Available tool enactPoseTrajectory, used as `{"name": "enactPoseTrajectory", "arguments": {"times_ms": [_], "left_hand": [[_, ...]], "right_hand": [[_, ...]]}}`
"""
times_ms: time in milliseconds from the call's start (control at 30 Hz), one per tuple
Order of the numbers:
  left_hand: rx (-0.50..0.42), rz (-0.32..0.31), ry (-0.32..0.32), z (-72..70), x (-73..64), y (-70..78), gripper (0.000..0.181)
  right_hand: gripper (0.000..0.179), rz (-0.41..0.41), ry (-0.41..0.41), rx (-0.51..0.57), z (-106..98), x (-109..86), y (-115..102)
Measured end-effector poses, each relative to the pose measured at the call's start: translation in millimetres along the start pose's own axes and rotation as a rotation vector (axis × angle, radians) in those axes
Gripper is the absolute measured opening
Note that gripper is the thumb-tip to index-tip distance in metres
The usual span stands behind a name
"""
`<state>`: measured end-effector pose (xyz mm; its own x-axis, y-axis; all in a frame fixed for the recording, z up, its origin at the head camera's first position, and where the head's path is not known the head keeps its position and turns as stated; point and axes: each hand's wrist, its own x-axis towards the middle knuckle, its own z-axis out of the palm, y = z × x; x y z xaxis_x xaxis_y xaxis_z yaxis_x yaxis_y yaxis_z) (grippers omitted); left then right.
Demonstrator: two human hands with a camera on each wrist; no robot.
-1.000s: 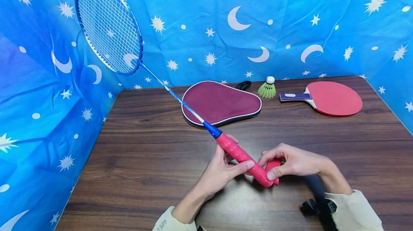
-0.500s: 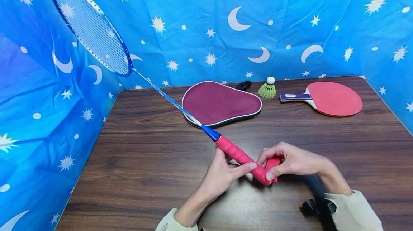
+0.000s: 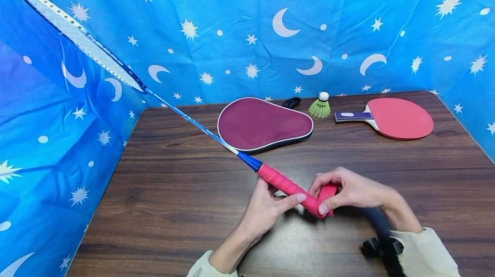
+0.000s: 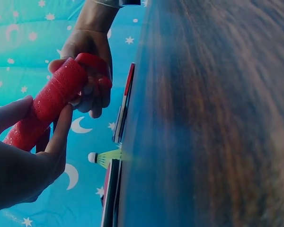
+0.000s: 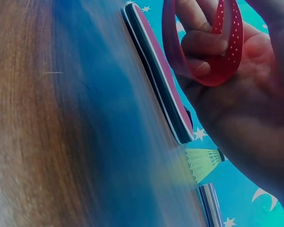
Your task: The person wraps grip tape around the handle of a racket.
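A blue-and-white badminton racket (image 3: pixel 195 123) slants up to the left, its head seen nearly edge-on. My left hand (image 3: pixel 262 211) holds its red, perforated handle (image 3: pixel 279 180), thumb on top and fingers beneath. At the butt end, my right hand (image 3: pixel 356 190) pinches a loose length of red grip tape (image 3: pixel 328 191) between thumb and fingers. In the right wrist view the tape (image 5: pixel 235 45) hangs in a loop around the fingers, its dotted holes showing. The left wrist view shows the handle's butt (image 4: pixel 68 78) between both hands, raised off the table.
Behind the handle lies a maroon paddle case (image 3: pixel 264 123) with white piping on the wooden table (image 3: pixel 174 208). To its right are a green shuttlecock (image 3: pixel 320 106) and a red table tennis paddle (image 3: pixel 400 118). A blue star-and-moon cloth (image 3: pixel 232 15) surrounds the table.
The racket has turned about its shaft, so its head went from face-on to nearly edge-on and swung left and slightly lower. Both hands stay almost in place, the butt slightly higher.
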<state>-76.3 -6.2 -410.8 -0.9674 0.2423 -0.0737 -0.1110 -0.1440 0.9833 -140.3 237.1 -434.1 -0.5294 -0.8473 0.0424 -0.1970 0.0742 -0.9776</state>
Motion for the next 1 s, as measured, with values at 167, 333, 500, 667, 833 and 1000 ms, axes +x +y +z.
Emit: {"name": "enactPoseTrajectory", "arguments": {"times_ms": [167, 333, 500, 667, 833, 1000], "left_hand": [[-0.015, 0.034, -0.016, -1.2, 0.1, -0.8, 0.049], [-0.029, 0.058, -0.031, -1.8, 1.2, -1.1, 0.045], [-0.055, 0.05, -0.041, -3.1, 1.8, -0.7, 0.042], [-0.072, 0.038, -0.052, -4.8, 2.3, 0.8, 0.044], [-0.072, 0.042, -0.054, -5.7, 2.2, 1.7, 0.046], [-0.065, 0.053, -0.058, -6.2, 2.2, 1.2, 0.046]], "right_hand": [[0.024, 0.017, 0.019, -0.01, -0.3, 0.4, 0.1], [0.024, 0.027, 0.041, -0.028, -0.5, 0.1, 0.5], [0.024, 0.049, 0.049, -0.027, -1.3, -0.3, -1.4], [0.024, 0.072, 0.047, -0.02, -3.2, -2.9, -5.5], [0.024, 0.105, 0.062, -0.035, -5.8, -6.2, -9.8], [0.015, 0.096, 0.142, -0.109, -7.5, -8.9, -12.9]]}}
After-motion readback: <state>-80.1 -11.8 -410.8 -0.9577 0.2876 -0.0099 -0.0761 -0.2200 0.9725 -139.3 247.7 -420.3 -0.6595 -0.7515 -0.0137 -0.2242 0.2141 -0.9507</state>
